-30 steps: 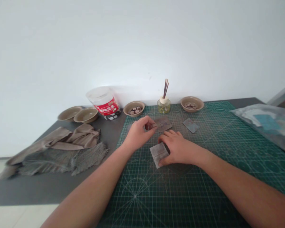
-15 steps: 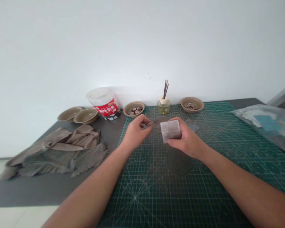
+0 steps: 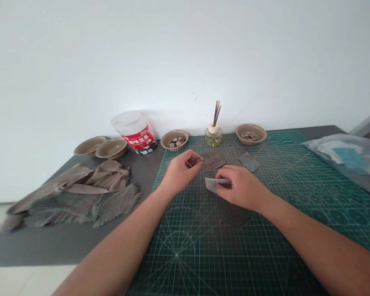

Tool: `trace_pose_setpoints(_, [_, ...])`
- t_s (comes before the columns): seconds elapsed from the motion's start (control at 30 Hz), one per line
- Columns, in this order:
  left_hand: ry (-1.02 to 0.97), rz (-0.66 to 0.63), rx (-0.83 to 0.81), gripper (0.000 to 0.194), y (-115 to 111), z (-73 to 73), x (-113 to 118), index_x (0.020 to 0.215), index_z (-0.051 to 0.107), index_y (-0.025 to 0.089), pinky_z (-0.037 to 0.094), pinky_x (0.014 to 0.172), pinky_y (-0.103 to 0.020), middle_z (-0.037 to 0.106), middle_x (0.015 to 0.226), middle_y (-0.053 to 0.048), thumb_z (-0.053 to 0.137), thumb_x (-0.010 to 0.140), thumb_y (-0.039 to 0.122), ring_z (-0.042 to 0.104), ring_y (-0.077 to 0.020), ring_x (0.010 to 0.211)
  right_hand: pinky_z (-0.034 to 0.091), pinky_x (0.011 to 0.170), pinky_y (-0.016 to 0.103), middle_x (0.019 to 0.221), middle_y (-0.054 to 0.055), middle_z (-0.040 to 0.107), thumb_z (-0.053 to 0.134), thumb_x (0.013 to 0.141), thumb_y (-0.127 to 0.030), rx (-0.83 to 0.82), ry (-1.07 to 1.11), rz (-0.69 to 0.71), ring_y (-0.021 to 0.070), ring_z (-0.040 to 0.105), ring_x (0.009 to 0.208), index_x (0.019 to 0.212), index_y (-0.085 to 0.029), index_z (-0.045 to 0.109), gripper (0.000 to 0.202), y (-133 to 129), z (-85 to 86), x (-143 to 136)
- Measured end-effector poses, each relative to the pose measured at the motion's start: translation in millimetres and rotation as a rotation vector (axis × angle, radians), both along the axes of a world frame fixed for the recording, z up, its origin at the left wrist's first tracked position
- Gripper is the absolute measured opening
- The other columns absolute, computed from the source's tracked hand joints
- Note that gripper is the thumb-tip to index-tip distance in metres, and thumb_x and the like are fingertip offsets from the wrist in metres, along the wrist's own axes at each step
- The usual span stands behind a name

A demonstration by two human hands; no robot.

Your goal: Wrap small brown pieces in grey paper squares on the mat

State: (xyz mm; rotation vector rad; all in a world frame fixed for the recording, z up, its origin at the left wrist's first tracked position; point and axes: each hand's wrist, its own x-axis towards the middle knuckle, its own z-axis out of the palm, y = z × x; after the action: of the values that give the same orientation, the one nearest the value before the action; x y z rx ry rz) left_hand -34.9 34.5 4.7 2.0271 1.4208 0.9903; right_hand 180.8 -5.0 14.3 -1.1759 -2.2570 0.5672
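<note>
My right hand (image 3: 242, 186) is closed on a small grey square piece (image 3: 211, 185), flat and light, seen nearly edge-on; its material I cannot make out. To its left, my left hand (image 3: 183, 169) is in a pinch, thumb and fingertips together, and whatever lies in it is hidden. Just beyond both hands a brown square piece (image 3: 214, 160) rests on the green cutting mat (image 3: 197, 246). A smaller grey-blue square (image 3: 249, 161) lies on the mat behind my right hand.
Along the wall stand two bowls holding small brown pieces, one left (image 3: 174, 140) and one right (image 3: 251, 134), with a reed diffuser (image 3: 213, 133) between them. Leftward are a plastic tub (image 3: 138, 137), two more bowls (image 3: 111, 149) and crumpled cloths (image 3: 89, 197). A plastic bag (image 3: 351, 158) lies right.
My right hand has turned and lowered, tilting the grey square from facing me to nearly edge-on. The brown and grey-blue squares show more fully. My left hand has shifted slightly right.
</note>
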Motion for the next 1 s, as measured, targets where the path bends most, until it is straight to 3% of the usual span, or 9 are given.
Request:
trace_pose_setpoints(0.43, [0.016,-0.017,-0.005,0.012,0.2,-3.7,0.3,0.091,0.068,0.020,0.047,0.064,-0.026,0.069,0.079,0.000,0.061,0.085,0.028,0.061,-0.0146,0.071,0.036,0.064,0.028,0.075,0.000,0.065,0.063,0.083,-0.023,0.003,-0.012,-0.065,0.0169,0.058,0.070,0.078,-0.021,0.061,0.006,-0.2,0.2,2.0])
trace_pose_setpoints(0.6, [0.022,-0.026,-0.010,0.014,-0.2,-3.7,0.7,0.093,0.068,0.020,0.048,0.065,-0.027,0.070,0.081,0.000,0.061,0.086,0.030,0.063,-0.0150,0.072,0.034,0.060,0.028,0.069,-0.001,0.064,0.064,0.082,-0.024,-0.080,-0.054,-0.033,0.0162,0.057,0.064,0.075,-0.021,0.060,0.009,-0.1,-0.3,2.1])
trace_pose_setpoints(0.73, [-0.012,-0.023,-0.024,0.012,-0.5,-2.8,0.3,0.092,0.067,0.020,0.047,0.066,-0.027,0.070,0.081,0.000,0.061,0.085,0.028,0.063,-0.0150,0.073,0.038,0.061,0.026,0.073,-0.003,0.064,0.063,0.086,-0.029,-0.140,0.153,-0.118,0.0152,0.058,0.066,0.083,-0.022,0.059,0.008,3.9,0.8,6.4])
trace_pose_setpoints(0.9, [-0.095,-0.062,-0.091,0.013,-2.6,-5.0,3.1,0.081,0.062,0.019,0.046,0.061,-0.026,0.069,0.080,-0.001,0.065,0.084,0.031,0.061,-0.0140,0.069,0.046,0.070,0.027,0.087,0.001,0.070,0.058,0.088,-0.026,-0.347,0.419,-0.042,0.0182,0.064,0.081,0.087,-0.021,0.061,0.006,11.2,-2.4,8.8])
trace_pose_setpoints(1.0, [-0.199,-0.130,-0.131,0.019,-3.9,-7.1,5.9,0.075,0.056,0.018,0.049,0.065,-0.027,0.072,0.092,-0.005,0.068,0.082,0.031,0.064,-0.0152,0.076,0.048,0.069,0.028,0.089,0.002,0.070,0.059,0.087,-0.027,-0.387,0.499,-0.072,0.0187,0.066,0.081,0.090,-0.021,0.062,0.007,12.2,-6.0,5.9])
